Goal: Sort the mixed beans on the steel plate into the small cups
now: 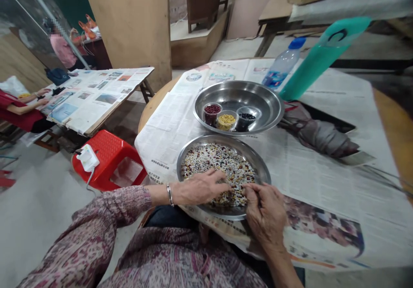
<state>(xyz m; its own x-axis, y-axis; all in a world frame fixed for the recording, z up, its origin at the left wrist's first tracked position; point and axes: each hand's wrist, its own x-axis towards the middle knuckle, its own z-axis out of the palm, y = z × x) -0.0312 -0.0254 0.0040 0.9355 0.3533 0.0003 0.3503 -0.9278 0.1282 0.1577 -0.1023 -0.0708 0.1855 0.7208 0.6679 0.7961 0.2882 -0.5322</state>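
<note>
A round steel tray (265, 174) in front of me holds a spread layer of mixed grains and beans (209, 159), white with dark red, yellow and black. Over the tray's near left part reaches my left hand (201, 188), fingers apart and bent down to the grains. My right hand (266, 210) is at the tray's right rim, thumb and forefinger pinched together; anything between them is too small to make out. Behind stands a larger steel basin (238, 91) with three clear cups: red beans (212, 112), yellow beans or kernels (226, 120) and black beans (247, 119).
Newspaper (322, 167) covers the round table. Behind the basin are a water bottle (280, 66), a tall teal container (318, 62) and a folded grey umbrella (318, 131). A red stool (109, 157) bears a power strip (87, 158). Two other people sit at the far left.
</note>
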